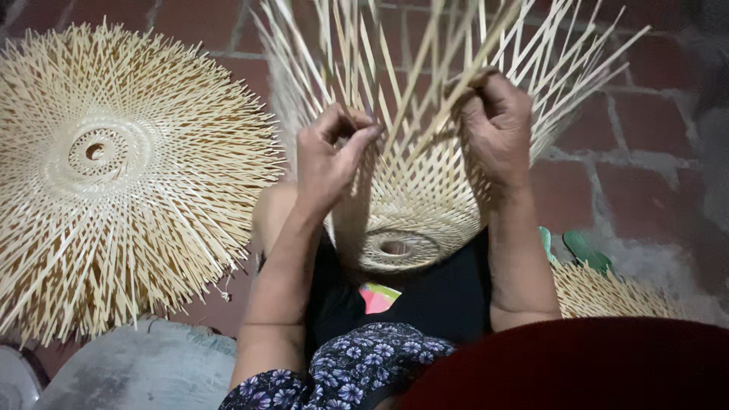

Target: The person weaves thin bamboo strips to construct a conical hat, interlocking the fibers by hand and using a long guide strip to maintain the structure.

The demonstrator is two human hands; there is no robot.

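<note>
Left hand (330,156) pinches a bamboo strip (414,114) | right hand (493,125) grips strips on half-woven frame (410,205) | keep tension even, spacing tight

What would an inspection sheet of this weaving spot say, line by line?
Surface: red brick floor, no table; the work rests on the person's lap.
Job's things: half-woven bamboo piece with a ring centre toward the lap, loose strips fanning upward.
Clutter: round woven bamboo piece lying flat to the left; another woven edge at lower right; green sandal beside it.
Hands: left hand pinches strips between the fingertips; right hand grips strips higher up.
Cables: nothing seen.
Surroundings: dim light; grey cloth at lower left; floral sleeve at the bottom.
</note>
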